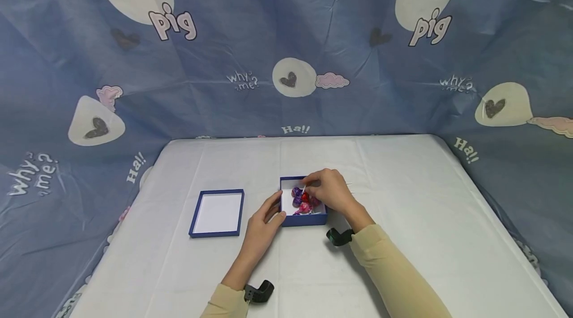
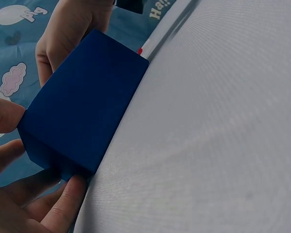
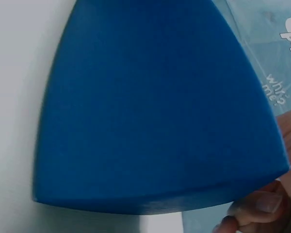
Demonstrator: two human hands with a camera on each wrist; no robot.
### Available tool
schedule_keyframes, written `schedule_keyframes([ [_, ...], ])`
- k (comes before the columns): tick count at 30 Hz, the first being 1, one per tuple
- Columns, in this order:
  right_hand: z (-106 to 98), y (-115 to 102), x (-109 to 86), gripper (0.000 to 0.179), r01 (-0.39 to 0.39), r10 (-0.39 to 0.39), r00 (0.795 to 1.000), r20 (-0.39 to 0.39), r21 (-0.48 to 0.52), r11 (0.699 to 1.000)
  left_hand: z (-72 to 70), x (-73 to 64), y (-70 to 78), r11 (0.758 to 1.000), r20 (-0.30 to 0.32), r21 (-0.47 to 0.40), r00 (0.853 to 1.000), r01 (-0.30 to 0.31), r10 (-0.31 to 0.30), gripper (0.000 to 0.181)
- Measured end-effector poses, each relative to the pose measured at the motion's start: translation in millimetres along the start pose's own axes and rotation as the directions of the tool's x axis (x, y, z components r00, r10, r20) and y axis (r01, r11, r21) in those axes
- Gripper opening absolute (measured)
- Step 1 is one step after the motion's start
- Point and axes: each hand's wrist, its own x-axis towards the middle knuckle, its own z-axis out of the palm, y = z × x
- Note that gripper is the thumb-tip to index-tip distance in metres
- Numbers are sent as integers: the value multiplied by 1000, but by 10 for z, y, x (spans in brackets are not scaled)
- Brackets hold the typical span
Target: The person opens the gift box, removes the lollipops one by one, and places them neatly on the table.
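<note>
Beside one lid (image 1: 218, 212), two hands (image 1: 261, 226) (image 1: 329, 191) hold one box (image 1: 305, 220) and one lollipop (image 1: 305, 197).

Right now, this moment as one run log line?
left hand: holding blue box | right hand: inside it, at lollipops | lid: apart, left of box

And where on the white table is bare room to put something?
Bare white cloth lies right of the beige right sleeve, and between the square blue lid and the patterned blue curtain. Crowded: the open blue box, with wrapped lollipops, left hand and right hand.

Pale yellow long sleeves (image 1: 396, 270), black wrist-worn cameras (image 1: 263, 292)
</note>
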Motion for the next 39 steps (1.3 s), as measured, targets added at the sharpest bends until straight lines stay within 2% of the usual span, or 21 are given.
schedule_keyframes([
  [7,9,7,-23,11,-5,6,998,-59,23,1000,6,9,-20,1000,2,-2,1000,3,-3,51],
  [23,-62,3,-86,7,-14,14,1000,24,-9,1000,2,-8,-16,1000,8,10,1000,10,-10,51],
  [34,-122,-31,-122,5,39,-39,998,-40,-5,999,-17,-2,-1,1000,14,9,1000,4,-4,51],
  [39,-159,-49,-148,5,38,-37,997,-60,16,999,-12,-6,-1,1000,9,14,1000,4,-5,51],
])
